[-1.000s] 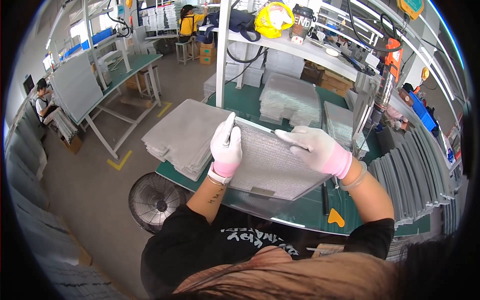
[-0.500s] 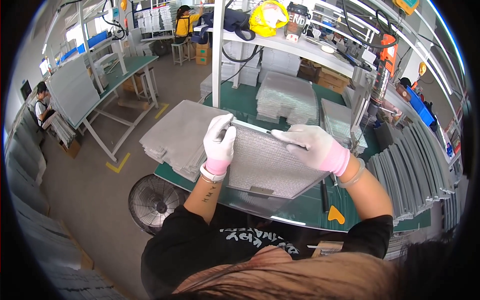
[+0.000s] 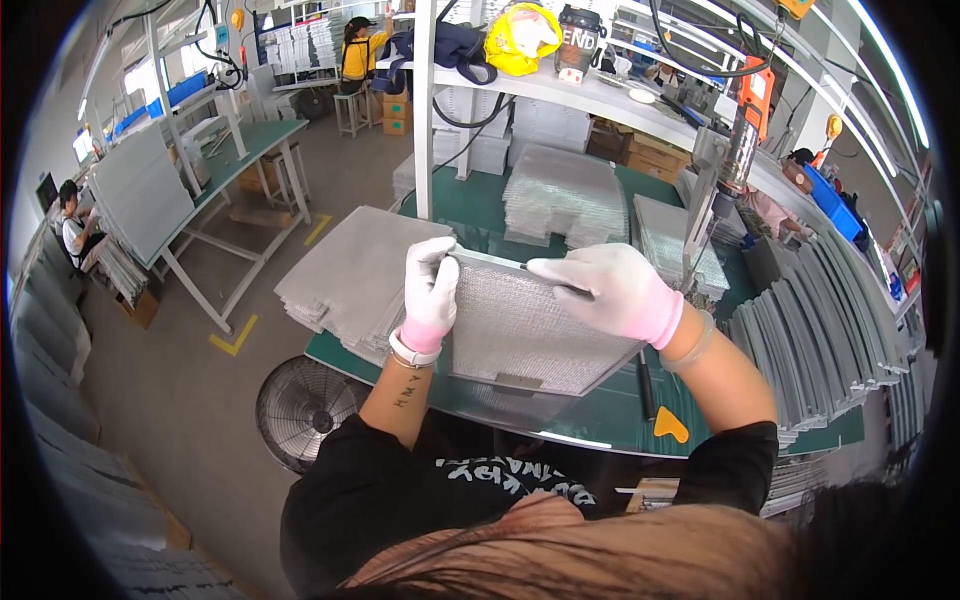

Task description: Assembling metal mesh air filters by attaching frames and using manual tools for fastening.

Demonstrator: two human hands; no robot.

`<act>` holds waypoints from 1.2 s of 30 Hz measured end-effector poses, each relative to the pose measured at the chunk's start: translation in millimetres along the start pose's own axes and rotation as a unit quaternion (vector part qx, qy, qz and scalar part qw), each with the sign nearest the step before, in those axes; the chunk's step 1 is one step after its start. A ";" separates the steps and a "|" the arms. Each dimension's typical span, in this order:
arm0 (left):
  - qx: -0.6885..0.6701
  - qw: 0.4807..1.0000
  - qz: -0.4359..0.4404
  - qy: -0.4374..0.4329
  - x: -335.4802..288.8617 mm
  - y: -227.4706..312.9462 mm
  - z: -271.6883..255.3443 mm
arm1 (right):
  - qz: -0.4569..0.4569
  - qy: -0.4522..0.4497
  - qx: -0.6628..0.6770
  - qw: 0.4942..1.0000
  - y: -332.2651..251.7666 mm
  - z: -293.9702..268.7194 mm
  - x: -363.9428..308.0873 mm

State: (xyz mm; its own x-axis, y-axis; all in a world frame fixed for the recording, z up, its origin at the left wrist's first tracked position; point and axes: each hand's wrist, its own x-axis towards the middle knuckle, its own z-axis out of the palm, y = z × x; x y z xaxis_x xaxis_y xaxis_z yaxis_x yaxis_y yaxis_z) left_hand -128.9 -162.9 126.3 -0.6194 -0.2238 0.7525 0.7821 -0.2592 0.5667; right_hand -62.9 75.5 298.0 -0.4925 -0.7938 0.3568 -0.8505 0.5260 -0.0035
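Observation:
A rectangular silver mesh filter panel (image 3: 535, 325) in a thin metal frame stands tilted over the green bench, its lower edge toward me. A small metal plate (image 3: 519, 381) sits on that lower edge. My left hand (image 3: 431, 285), in a white glove with a pink cuff, is closed around the panel's upper left corner. My right hand (image 3: 612, 290), gloved alike, pinches the upper edge, with its index finger lying along the frame. Whether anything small is between its fingers is hidden.
Stacked silver mesh sheets lie left (image 3: 345, 265) and behind (image 3: 563, 195). A row of grey panels (image 3: 815, 340) stands right. Near the bench's front edge are a black-handled tool (image 3: 645, 385) and an orange scraper (image 3: 670, 425). An orange power tool (image 3: 752, 105) hangs above; a fan (image 3: 308, 412) stands left.
The view has shifted slightly. Both hands keep hold of the panel, and my right fingertips sit a little closer to my left hand along the upper edge.

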 end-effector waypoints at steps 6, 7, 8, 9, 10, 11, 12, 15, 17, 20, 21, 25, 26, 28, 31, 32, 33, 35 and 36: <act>0.020 0.999 0.026 -0.018 -4.8 1.8 6.8 | 0.063 -0.019 -0.025 0.998 -11.1 8.4 32.3; 0.021 0.998 0.043 -0.034 -5.4 2.3 6.6 | 0.070 -0.084 -0.061 0.992 -11.5 9.4 40.7; 0.022 0.998 0.043 -0.035 -5.3 2.6 6.6 | 0.078 -0.148 -0.097 0.981 -12.8 11.0 46.2; 0.016 0.998 0.049 -0.029 -5.3 3.0 6.9 | 0.078 -0.148 -0.095 0.981 -15.6 12.3 49.2; 0.010 0.998 0.057 -0.021 -4.6 3.4 6.0 | 0.088 -0.160 -0.107 0.977 -18.2 12.7 53.2; 0.011 0.998 0.057 -0.020 -4.7 3.0 4.8 | 0.098 -0.172 -0.118 0.973 -19.3 13.1 55.3; 0.015 0.998 0.056 -0.031 -5.5 1.6 3.2 | 0.097 -0.173 -0.117 0.973 -16.4 15.1 53.3; 0.045 0.996 0.054 -0.058 -12.6 -15.5 -6.1 | 0.072 -0.120 -0.061 0.988 -8.3 18.1 42.0; 0.065 0.993 0.047 -0.084 -12.0 -19.2 -3.8 | 0.117 -0.128 -0.006 0.985 -5.4 16.5 34.7; 0.080 0.995 0.038 -0.049 -11.1 -8.4 8.6 | 0.020 0.127 -0.045 0.991 -11.3 -2.8 10.5; 0.087 0.995 0.033 -0.032 -8.1 -5.7 6.2 | 0.013 0.214 -0.040 0.976 -22.0 -14.9 -4.4; 0.173 0.977 0.078 -0.102 48.2 22.5 -7.7 | 0.257 0.464 0.104 0.842 -14.8 53.1 -159.4; 0.170 0.969 0.090 -0.155 74.5 40.7 -1.8 | 0.353 0.410 0.049 0.840 -5.6 80.6 -184.8; 0.292 0.868 0.242 -0.321 103.2 79.3 55.1 | 0.515 0.163 0.013 0.841 10.5 133.2 -248.7; 0.248 0.736 0.325 -0.540 78.7 82.3 140.0 | 0.632 -0.047 -0.082 0.769 25.9 187.7 -273.4; 0.313 0.643 0.307 -0.628 65.1 84.5 162.0 | 0.638 -0.082 -0.106 0.758 36.2 199.5 -270.9; 0.315 0.625 0.328 -0.635 43.4 62.8 173.0 | 0.643 -0.095 -0.120 0.750 42.6 204.4 -265.4; 0.303 0.629 0.361 -0.619 18.2 31.0 185.9 | 0.654 -0.118 -0.131 0.736 47.3 205.2 -260.5; 0.292 0.651 0.370 -0.595 15.7 24.5 186.4 | 0.656 -0.127 -0.128 0.733 46.6 204.4 -264.7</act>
State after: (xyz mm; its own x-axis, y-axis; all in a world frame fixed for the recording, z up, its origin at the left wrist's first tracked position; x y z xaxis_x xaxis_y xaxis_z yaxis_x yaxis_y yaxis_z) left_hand -106.8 2.4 214.5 0.1624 0.8923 0.4213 0.9438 -0.0159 -0.3302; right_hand -9.9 247.8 12.5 -0.9012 0.4332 0.0166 0.4332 0.9013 -0.0006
